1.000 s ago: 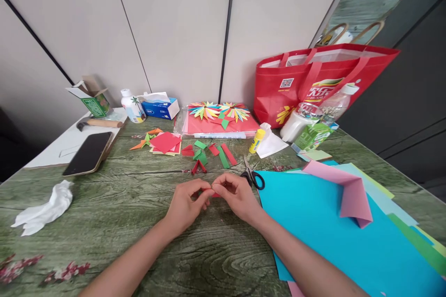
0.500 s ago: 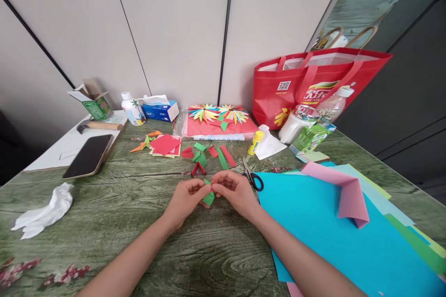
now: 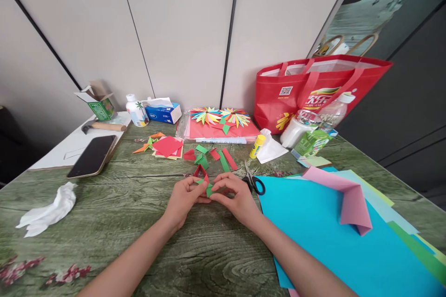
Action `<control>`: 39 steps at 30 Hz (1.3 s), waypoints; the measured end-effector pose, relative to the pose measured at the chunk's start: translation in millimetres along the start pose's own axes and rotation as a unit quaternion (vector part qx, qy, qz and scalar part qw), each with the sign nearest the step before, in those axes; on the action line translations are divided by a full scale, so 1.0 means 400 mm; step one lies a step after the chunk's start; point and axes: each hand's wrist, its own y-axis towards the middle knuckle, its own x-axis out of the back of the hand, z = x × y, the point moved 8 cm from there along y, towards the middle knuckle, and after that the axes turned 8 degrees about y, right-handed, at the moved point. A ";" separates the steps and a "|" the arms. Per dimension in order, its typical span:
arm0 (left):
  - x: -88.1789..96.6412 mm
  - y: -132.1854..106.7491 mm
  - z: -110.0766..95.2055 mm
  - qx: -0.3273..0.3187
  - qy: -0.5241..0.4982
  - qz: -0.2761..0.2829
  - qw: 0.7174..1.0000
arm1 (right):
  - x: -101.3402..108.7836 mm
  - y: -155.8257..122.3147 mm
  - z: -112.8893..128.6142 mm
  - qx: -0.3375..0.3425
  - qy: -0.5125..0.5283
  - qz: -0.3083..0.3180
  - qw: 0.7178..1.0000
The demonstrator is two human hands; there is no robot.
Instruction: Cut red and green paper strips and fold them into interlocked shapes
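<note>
Between my two hands is a small green folded paper piece (image 3: 209, 190), with some red paper beside it. My left hand (image 3: 183, 202) pinches its left side between thumb and fingers. The fingertips of my right hand (image 3: 239, 197) are closed on its right edge. My fingers partly cover it, so its full shape is hidden. Just behind them a red folded strip (image 3: 199, 170) stands bent in a V. Farther back lie green folded pieces (image 3: 202, 162), a green strip (image 3: 224, 161) and a red strip (image 3: 230, 158). Black-handled scissors (image 3: 253, 182) rest right of my right hand.
Large blue paper (image 3: 313, 232) and a pink folded sheet (image 3: 351, 195) cover the right side. A yellow glue stick (image 3: 257, 146), red bag (image 3: 272, 97) and jar (image 3: 293, 134) stand behind. Leftward are a phone (image 3: 92, 155), hammer (image 3: 108, 126) and crumpled tissue (image 3: 50, 211).
The green piece has been turned in my fingers, and more red paper shows by it. My right fingertips have shifted lower along its edge. The camera view has tilted slightly.
</note>
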 end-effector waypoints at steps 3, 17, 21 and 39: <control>-0.014 -0.004 -0.007 -0.007 0.018 0.025 1.000 | 0.005 0.001 -0.011 -0.021 -0.003 -0.017 1.000; -0.002 -0.004 -0.003 0.004 -0.056 0.016 0.998 | -0.016 -0.017 0.054 0.142 -0.122 0.047 0.981; 0.002 -0.001 0.007 0.020 -0.050 0.011 0.999 | -0.018 -0.018 0.059 0.163 -0.170 0.040 0.971; -0.012 -0.001 -0.004 0.020 -0.036 0.052 0.998 | -0.015 -0.033 0.072 0.224 -0.229 0.038 0.946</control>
